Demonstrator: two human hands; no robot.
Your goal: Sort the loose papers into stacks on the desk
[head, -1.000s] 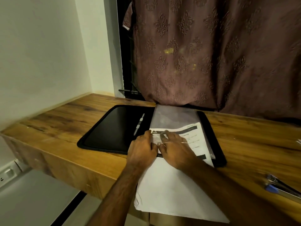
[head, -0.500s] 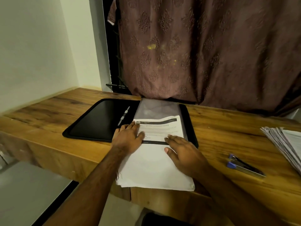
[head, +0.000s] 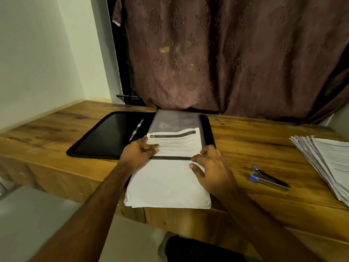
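At the near edge of the wooden desk [head: 245, 148], a bundle of white papers [head: 168, 186] lies with its lower end hanging over the edge and its upper end resting on an open black folder [head: 105, 137]. Both of the person's hands are on this bundle. The left hand [head: 137, 154] rests on its left side, fingers bent and pointing right across the printed lines, thumb tucked near the sheet; whether it pinches a sheet cannot be told. The right hand [head: 211, 169] sits at the bundle's right edge with its fingers loosely curled and spread, fingertips touching the paper just below a dark printed band, gripping nothing that shows. To the right of that hand, apart from the bundle, a stapler [head: 269, 179] with blue ends lies flat on the wood. Farther right, at the frame's edge, a second stack of papers [head: 326, 163] lies fanned out. On the folder, a clear plastic sleeve [head: 175, 120] covers the right half above the printed page, and a pen [head: 136, 129] lies along the fold. Behind the desk hangs a brown patterned curtain [head: 236, 53], with a pale wall [head: 41, 53] at the left.
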